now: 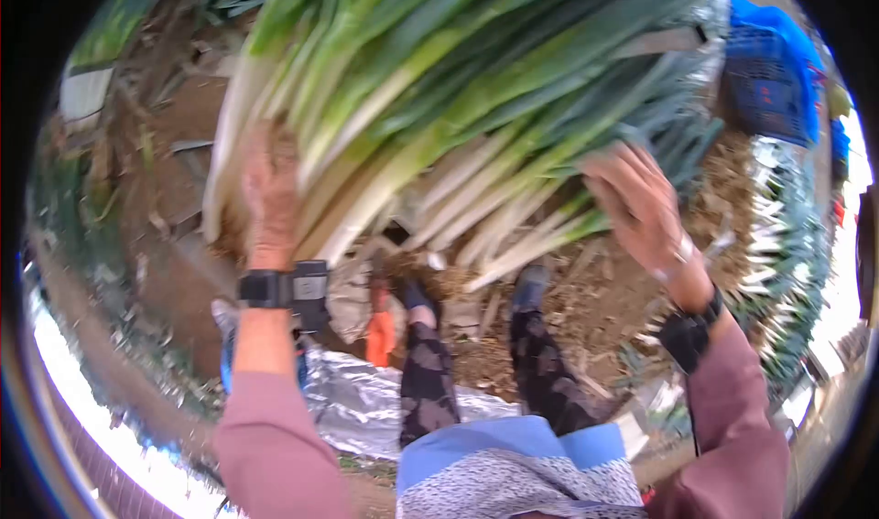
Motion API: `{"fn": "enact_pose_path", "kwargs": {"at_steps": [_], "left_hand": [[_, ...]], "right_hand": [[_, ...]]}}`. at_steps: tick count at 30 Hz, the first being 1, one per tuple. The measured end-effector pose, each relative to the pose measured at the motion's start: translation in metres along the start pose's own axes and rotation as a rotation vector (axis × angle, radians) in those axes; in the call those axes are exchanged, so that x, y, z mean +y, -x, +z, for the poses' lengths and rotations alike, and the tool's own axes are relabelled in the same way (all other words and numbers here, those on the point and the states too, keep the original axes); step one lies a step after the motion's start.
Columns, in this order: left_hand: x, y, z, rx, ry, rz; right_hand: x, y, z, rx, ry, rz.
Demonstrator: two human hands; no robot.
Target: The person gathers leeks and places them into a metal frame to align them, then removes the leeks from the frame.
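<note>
A big heap of leeks with white shanks and green leaves fills the upper middle of the head view. My left hand is closed around white leek shanks at the left side of the heap; its fingertips are partly hidden and blurred. My right hand is at the right edge, over the dark green leaves, its fingers loosely bent and smeared by motion. No thing shows in it. Thinner leeks lie between the hands, their root ends toward my feet.
A blue crate stands at upper right. Rows of leeks lie along the right side. An orange-handled tool and silver foil sheeting are near my feet. Straw and scraps cover the ground. More leeks lie at upper left.
</note>
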State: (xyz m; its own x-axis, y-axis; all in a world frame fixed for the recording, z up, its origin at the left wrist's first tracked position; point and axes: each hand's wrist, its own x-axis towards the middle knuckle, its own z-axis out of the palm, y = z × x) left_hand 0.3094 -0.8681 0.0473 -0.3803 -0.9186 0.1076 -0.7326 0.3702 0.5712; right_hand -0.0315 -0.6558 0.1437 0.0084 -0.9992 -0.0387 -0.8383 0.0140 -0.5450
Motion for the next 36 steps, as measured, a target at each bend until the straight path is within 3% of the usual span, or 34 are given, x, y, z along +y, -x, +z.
{"fn": "enact_pose_path", "kwargs": {"at_steps": [2, 6, 8, 10, 12, 19, 24, 28, 32, 34, 36], "left_hand": [[-0.016, 0.012, -0.013, -0.087, 0.043, -0.320], [-0.055, 0.024, -0.024, -0.084, -0.135, -0.357], [-0.073, 0.026, -0.037, -0.178, -0.307, -0.511], [-0.082, 0.031, -0.043, -0.150, -0.326, -0.438], [-0.067, 0.028, -0.052, -0.129, -0.378, -0.535], [-0.082, 0.035, -0.051, 0.092, -0.456, -0.242], [-0.112, 0.011, -0.061, -0.052, -0.601, -0.287], [-0.144, 0.014, -0.072, -0.185, -0.309, -0.193], [-0.134, 0.013, -0.078, -0.251, -0.202, -0.413], [-0.105, 0.025, -0.068, -0.021, -0.141, -0.440], [-0.059, 0.044, -0.062, 0.019, -0.144, -0.411]], "right_hand": [[0.019, 0.062, 0.015, -0.036, -0.053, 0.153], [0.021, 0.152, 0.036, -0.138, -0.057, 0.129], [0.012, 0.171, 0.043, -0.397, -0.060, 0.196], [0.003, 0.173, 0.050, -0.410, -0.094, 0.224], [-0.005, 0.173, 0.057, -0.430, -0.132, 0.256], [-0.006, 0.166, 0.077, -0.356, -0.199, 0.320], [0.010, 0.184, 0.097, -0.364, -0.156, 0.361], [0.033, 0.200, 0.129, -0.374, -0.183, 0.435], [0.072, 0.217, 0.164, -0.369, -0.168, 0.503], [0.096, 0.224, 0.179, -0.395, -0.024, 0.497], [0.108, 0.223, 0.182, -0.439, 0.030, 0.532]]}}
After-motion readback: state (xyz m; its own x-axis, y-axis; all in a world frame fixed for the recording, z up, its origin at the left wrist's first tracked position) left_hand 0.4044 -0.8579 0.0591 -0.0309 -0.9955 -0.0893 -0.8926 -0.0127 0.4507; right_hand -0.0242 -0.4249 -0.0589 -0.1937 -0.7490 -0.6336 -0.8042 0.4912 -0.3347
